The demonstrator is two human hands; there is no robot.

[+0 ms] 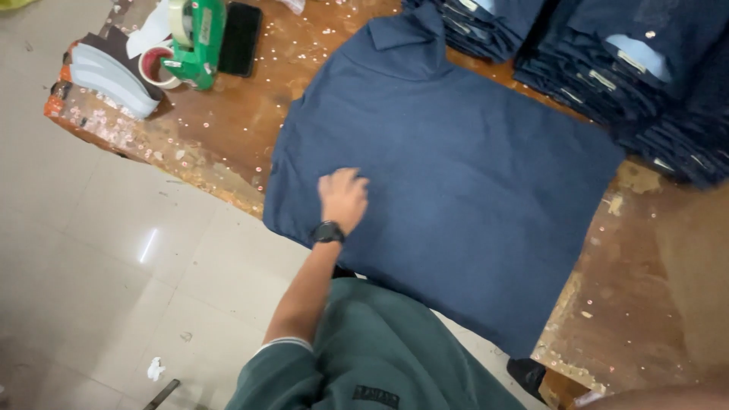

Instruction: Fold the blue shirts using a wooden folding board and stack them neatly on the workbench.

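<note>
Left hand [343, 199] flat, palm down on navy shirt [456, 175], arm outstretched

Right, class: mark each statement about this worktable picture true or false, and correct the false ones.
1. The left hand lies flat on the navy shirt. True.
2. The shirt is red. False: it is navy blue.
3. A green tape dispenser stands on the wooden table. True.
4. The folded garment stacks sit on the floor. False: they are on the table.
5. The wrist is bare. False: it wears a black watch.
</note>
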